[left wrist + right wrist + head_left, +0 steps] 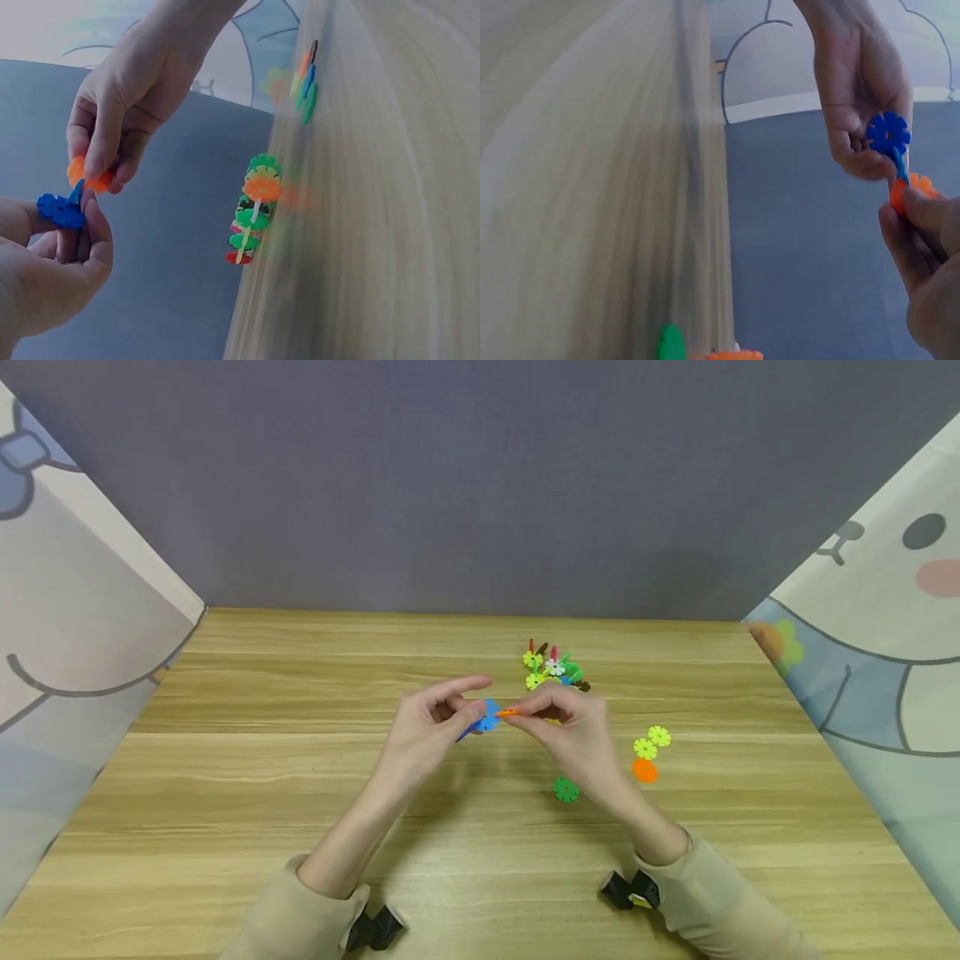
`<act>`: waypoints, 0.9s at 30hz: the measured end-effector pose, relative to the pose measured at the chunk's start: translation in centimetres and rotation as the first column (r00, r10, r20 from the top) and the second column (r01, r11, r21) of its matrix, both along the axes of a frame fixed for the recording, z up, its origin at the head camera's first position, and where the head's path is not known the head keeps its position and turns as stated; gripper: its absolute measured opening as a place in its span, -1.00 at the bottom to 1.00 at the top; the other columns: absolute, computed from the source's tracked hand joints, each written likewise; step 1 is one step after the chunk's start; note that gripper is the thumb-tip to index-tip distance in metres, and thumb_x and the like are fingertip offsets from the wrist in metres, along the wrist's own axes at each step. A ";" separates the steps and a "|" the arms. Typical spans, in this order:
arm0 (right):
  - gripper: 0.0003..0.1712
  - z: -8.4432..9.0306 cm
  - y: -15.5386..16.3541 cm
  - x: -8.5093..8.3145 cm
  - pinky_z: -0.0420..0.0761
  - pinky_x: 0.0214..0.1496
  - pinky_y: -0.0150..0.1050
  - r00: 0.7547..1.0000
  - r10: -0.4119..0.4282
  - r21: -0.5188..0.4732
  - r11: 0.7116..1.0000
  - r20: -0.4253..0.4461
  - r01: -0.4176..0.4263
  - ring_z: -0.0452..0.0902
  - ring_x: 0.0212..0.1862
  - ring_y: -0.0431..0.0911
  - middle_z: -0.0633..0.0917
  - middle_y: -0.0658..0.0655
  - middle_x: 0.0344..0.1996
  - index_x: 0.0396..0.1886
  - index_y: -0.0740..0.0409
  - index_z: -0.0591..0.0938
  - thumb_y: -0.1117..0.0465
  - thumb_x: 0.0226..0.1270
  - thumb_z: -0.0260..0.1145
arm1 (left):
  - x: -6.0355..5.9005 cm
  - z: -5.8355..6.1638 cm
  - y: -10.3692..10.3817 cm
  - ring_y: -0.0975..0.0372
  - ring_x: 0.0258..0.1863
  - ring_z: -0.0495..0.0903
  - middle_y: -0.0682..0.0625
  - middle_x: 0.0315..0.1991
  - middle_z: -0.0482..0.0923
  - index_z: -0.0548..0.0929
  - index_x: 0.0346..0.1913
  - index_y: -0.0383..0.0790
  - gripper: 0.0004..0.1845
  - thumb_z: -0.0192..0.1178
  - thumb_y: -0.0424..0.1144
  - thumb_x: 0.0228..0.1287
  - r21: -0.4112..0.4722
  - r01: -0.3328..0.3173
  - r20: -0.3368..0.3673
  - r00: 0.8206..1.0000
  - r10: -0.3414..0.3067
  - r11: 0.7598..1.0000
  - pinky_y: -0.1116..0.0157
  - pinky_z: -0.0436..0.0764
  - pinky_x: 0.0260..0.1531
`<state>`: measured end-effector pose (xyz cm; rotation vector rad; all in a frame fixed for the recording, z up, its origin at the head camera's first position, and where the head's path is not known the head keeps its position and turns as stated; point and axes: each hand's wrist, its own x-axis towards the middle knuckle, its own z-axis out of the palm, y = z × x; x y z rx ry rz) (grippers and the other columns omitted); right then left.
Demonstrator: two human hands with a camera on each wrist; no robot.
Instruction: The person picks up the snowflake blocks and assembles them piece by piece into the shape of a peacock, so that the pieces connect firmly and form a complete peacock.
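Observation:
My left hand (427,727) pinches a light blue notched disc (491,717) between thumb and fingers. A dark blue snowflake disc (889,134) is joined to it at an angle, as both wrist views show. Facing it, my right hand (573,727) pinches an orange snowflake disc (88,175) between thumb and index finger. The orange disc's edge meets the light blue disc's edge; whether their slots are engaged, I cannot tell. Both hands are above the table.
Behind my right hand stands a cluster of joined colored discs (553,667). A green disc (566,789) lies below that hand. Two yellow discs (651,742) and an orange disc (645,771) lie to its right. A grey panel (480,485) borders the wooden table (262,693).

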<state>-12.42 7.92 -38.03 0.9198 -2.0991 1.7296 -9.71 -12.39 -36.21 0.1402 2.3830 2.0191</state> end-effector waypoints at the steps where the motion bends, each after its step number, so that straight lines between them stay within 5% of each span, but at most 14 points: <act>1: -0.91 -0.1 -0.1 0.0 0.74 -0.27 -0.39 1.000 -0.008 0.004 1.000 -0.020 0.008 0.71 -0.33 -0.29 0.78 0.26 -0.43 -0.40 0.34 0.75 0.47 0.13 0.53 | 0.0 -0.1 0.0 0.24 -0.44 0.52 0.02 -0.39 0.64 0.74 0.16 -0.06 -0.69 0.33 -0.27 0.40 -0.001 0.003 0.003 1.000 -0.003 1.000 0.45 0.45 -0.42; 6: -0.89 -0.3 -0.2 0.0 0.75 -0.27 -0.40 0.999 -0.018 -0.011 1.000 -0.032 0.018 0.71 -0.33 -0.32 0.78 0.28 -0.44 -0.41 0.34 0.75 0.52 0.10 0.53 | 0.0 -0.2 0.1 0.27 -0.45 0.52 0.00 -0.39 0.62 0.72 0.16 -0.06 -0.70 0.31 -0.27 0.42 0.013 -0.009 0.002 1.000 0.009 1.000 0.45 0.49 -0.42; 10: -0.88 0.1 -0.4 -0.1 0.77 -0.23 -0.39 0.999 -0.033 -0.027 0.999 -0.015 0.032 0.72 -0.29 -0.32 0.78 0.31 -0.40 -0.37 0.35 0.75 0.54 0.10 0.52 | 0.0 0.0 0.3 0.26 -0.34 0.67 -0.05 -0.30 0.60 0.64 0.18 -0.18 -0.74 0.18 -0.28 0.53 0.165 -0.007 0.002 1.000 0.006 0.986 0.32 0.76 -0.24; 14: -0.83 0.2 -0.6 0.0 0.77 -0.21 -0.40 0.997 -0.079 -0.037 0.996 0.027 0.080 0.72 -0.29 -0.32 0.80 0.32 -0.36 -0.36 0.35 0.76 0.59 0.08 0.51 | 0.1 0.1 0.2 0.20 -0.20 0.74 -0.08 -0.13 0.60 0.56 0.21 -0.28 -0.70 0.13 -0.22 0.57 0.281 0.036 0.005 0.999 -0.039 0.959 0.13 0.81 -0.09; 20: -0.85 0.0 -0.7 0.1 0.78 -0.12 -0.36 0.997 -0.054 -0.024 0.998 0.063 0.056 0.75 -0.21 -0.25 0.81 0.30 -0.29 -0.31 0.32 0.76 0.54 0.13 0.51 | 0.2 0.3 0.0 0.20 -0.03 0.69 -0.08 0.04 0.65 0.65 0.17 -0.17 -0.59 0.42 -0.35 0.27 0.144 0.017 0.018 1.000 -0.020 0.989 0.35 0.74 0.02; 27: -0.67 -0.5 0.2 -0.4 0.81 -0.03 -0.19 0.988 0.124 0.037 0.991 0.094 -0.128 0.76 -0.05 -0.19 0.77 0.31 -0.10 -0.10 0.35 0.73 0.57 0.11 0.50 | -0.1 0.5 -0.4 0.20 -0.01 0.70 -0.10 0.04 0.71 0.74 0.12 -0.20 -0.68 0.39 -0.35 0.32 0.110 -0.026 -0.019 0.999 0.028 0.994 0.32 0.74 0.06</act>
